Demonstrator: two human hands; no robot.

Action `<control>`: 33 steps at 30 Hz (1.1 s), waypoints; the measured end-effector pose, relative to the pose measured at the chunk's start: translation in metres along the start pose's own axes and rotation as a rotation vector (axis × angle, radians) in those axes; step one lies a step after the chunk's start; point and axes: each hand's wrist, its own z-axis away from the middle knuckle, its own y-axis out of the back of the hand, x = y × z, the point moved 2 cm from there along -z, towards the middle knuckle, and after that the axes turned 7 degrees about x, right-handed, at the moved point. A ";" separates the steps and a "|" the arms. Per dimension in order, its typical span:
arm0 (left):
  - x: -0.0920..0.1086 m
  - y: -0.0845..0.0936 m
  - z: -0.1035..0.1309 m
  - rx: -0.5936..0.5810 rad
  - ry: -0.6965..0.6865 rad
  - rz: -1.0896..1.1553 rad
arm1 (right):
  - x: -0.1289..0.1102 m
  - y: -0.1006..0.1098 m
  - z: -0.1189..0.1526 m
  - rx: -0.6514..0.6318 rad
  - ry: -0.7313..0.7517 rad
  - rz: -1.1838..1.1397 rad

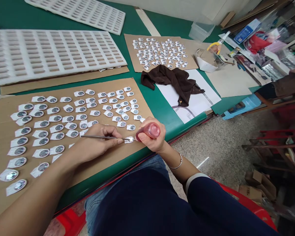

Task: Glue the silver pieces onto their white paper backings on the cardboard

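My left hand (pixel 102 141) is closed round a slim pointed metal tool (pixel 88 136); whether it is a pair of tweezers I cannot tell. The tool's tip rests at a small silver oval piece on a white paper tab (pixel 129 139), near the cardboard's front edge. My right hand (pixel 153 144) grips a reddish translucent squeeze bottle (pixel 151 130), tilted with its nozzle end toward the same piece. Fingers hide part of the bottle. Rows of similar silver oval pieces (pixel 57 127) on white tabs lie across the cardboard sheet (pixel 88 173).
White slotted trays (pixel 51 54) lie at the back left. A second cardboard sheet (pixel 130 49) bears more oval pieces. A brown cloth (pixel 172 78) lies on white paper (pixel 167 95). Farther right are a clear plastic box (pixel 201 31) and yellow tape (pixel 215 47). The green table's edge (pixel 182 129) runs beside me.
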 end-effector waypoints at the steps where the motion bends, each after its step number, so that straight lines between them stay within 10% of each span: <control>1: -0.001 0.000 -0.001 -0.002 -0.004 0.002 | 0.000 0.000 0.000 0.001 -0.004 0.007; 33: -0.003 0.000 -0.002 0.015 -0.008 -0.005 | 0.003 -0.003 0.001 0.034 0.073 0.000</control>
